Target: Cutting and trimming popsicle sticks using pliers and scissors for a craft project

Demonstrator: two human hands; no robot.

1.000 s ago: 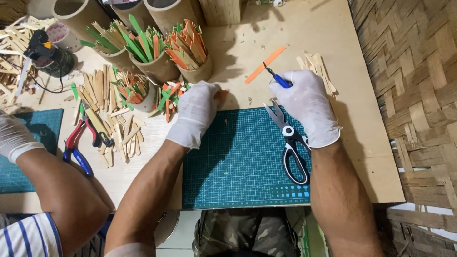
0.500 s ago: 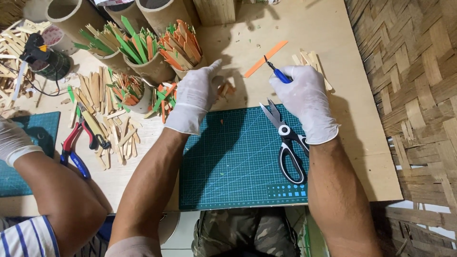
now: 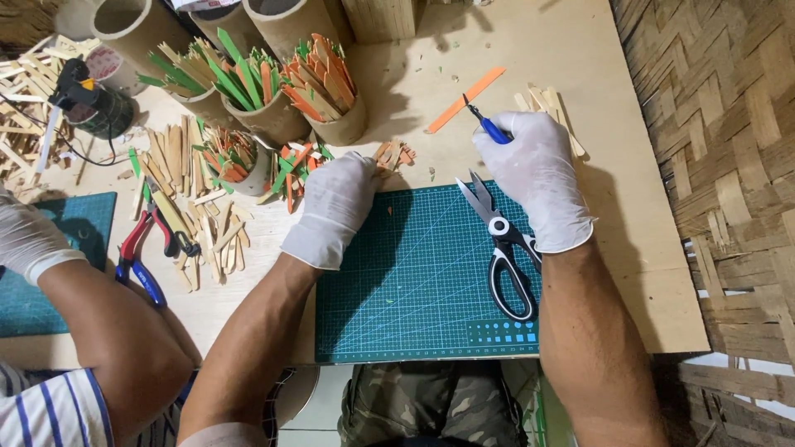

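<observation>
Two gloved hands | left hand [image 3: 335,203] drawn back from the cups, now curled on mat edge [image 3: 414,281] | right hand [image 3: 538,178] pinching blue pen [image 3: 489,126] beside orange stick [image 3: 465,99].

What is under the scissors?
The scissors lie on the green cutting mat, beside the right hand. The mat sits on the wooden table; whatever lies beneath the mat is covered.

Single view, head-worn, looking steeply down from close above onto table [image 3: 530,50] and green mat [image 3: 414,273]. Own knees at 6 o'clock, tubes [image 3: 273,99] at 11, woven wall [image 3: 712,124] at 3, co-worker's arm [image 3: 91,314] at 8.
</observation>
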